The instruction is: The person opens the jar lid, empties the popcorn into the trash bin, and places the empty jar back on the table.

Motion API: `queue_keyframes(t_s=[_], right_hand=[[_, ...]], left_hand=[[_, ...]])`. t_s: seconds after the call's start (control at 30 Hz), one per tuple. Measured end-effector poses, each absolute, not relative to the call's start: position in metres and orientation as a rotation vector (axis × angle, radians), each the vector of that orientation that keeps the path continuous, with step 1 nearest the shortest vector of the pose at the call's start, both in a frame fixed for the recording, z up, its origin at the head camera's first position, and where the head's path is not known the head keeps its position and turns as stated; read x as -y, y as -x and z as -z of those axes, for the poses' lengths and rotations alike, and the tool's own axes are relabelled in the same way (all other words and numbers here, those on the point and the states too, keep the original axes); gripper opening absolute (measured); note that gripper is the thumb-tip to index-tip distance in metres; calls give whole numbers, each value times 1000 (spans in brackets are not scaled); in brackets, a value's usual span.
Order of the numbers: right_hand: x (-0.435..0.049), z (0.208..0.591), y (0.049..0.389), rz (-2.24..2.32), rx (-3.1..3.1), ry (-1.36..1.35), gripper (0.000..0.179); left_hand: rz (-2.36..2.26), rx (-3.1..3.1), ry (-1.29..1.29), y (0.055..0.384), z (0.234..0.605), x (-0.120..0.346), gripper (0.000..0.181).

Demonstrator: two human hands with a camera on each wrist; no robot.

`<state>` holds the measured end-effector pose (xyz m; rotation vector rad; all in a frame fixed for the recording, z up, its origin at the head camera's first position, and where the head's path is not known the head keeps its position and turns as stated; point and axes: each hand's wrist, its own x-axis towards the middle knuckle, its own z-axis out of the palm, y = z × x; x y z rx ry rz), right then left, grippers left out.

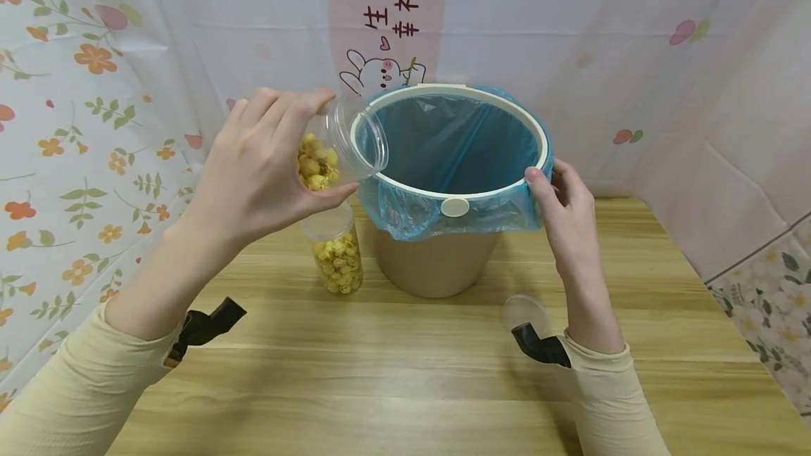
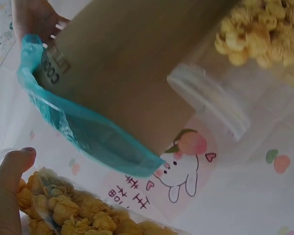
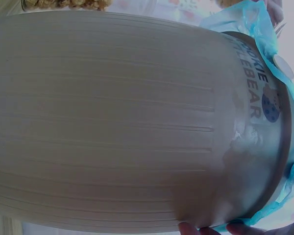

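My left hand [image 1: 253,160] holds a clear plastic jar [image 1: 345,153] of yellow popcorn on its side. The jar's uncapped mouth overlaps the left rim of a beige trash can [image 1: 437,266], and the popcorn [image 1: 315,164] lies inside towards its base. A blue plastic bag [image 1: 405,217] lines the can, folded over the edge under a white ring [image 1: 538,139]. On the can's right side my right hand [image 1: 567,217] grips the rim, thumb on top and fingers outside. In the right wrist view, fingertips [image 3: 188,228] rest along the can's ribbed wall.
A second jar [image 1: 338,262] of popcorn stands upright on the wooden table [image 1: 355,385], left of the can, with its lid [image 2: 210,100] on. A loose round clear lid [image 1: 524,305] lies near my right wrist. Behind the can hangs a printed cloth [image 1: 266,27].
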<state>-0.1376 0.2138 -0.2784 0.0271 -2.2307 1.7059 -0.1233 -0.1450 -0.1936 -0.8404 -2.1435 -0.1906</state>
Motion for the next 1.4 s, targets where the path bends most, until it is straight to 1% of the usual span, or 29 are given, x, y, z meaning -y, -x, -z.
queue_keyframes(t_s=[0.27,0.67,0.97,1.23,1.4], right_hand=[[-216,277,137,-1690,2292,-50,58],[-219,278,136,-1691,2303,-50,57],[-218,277,136,-1681,2300,-68,57],[-218,277,137,-1675,2295,-81,56],[-218,278,137,-1681,2286,-89,55]], left_hand=[[209,2180,853,143,175,140,92],[169,2400,792,177,148,124,94],[38,2427,830,191,143,116,91],[-128,2469,901,200,132,113,98],[-201,2482,949,204,127,112,95]])
